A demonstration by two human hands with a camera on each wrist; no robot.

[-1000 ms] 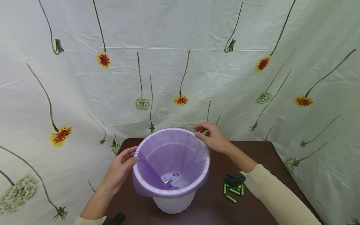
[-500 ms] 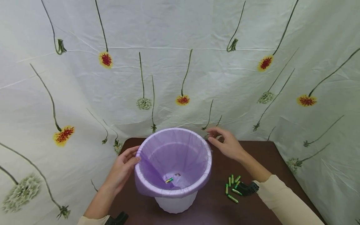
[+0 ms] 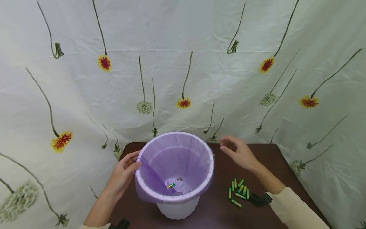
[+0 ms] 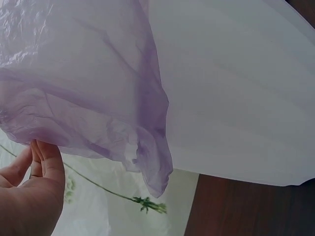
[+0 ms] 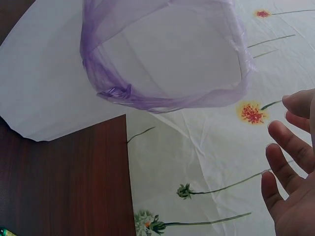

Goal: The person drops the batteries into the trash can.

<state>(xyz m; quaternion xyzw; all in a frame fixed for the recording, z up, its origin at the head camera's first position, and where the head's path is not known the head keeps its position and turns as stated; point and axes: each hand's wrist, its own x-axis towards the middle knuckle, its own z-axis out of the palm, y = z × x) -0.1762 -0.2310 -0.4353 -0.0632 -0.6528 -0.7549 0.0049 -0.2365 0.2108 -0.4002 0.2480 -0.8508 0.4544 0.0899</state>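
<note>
One bin [image 3: 178, 209], purple liner [image 3: 175, 199] folded over top, stands upright on counter [image 3: 213, 210]; left hand [image 3: 123, 175] pinches its left edge. Right hand [image 3: 240, 155] released, fingers loosely bent, just right of bin, apart. Batteries [image 3: 240, 196] lie nearer the person; gap between them and bin. Counter's far edge runs behind bin.

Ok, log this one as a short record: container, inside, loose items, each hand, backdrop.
Container: white bin, purple liner folded over the top
Visible inside: one green-and-gold cylinder, plus a small brown mark, unclear
Loose items: green cylinders on the brown table, right of the bin
Left hand: holds the folded liner at the bin's left side
Right hand: apart from the bin, fingers loosely bent, holding nothing
Backdrop: flower-printed cloth
</note>
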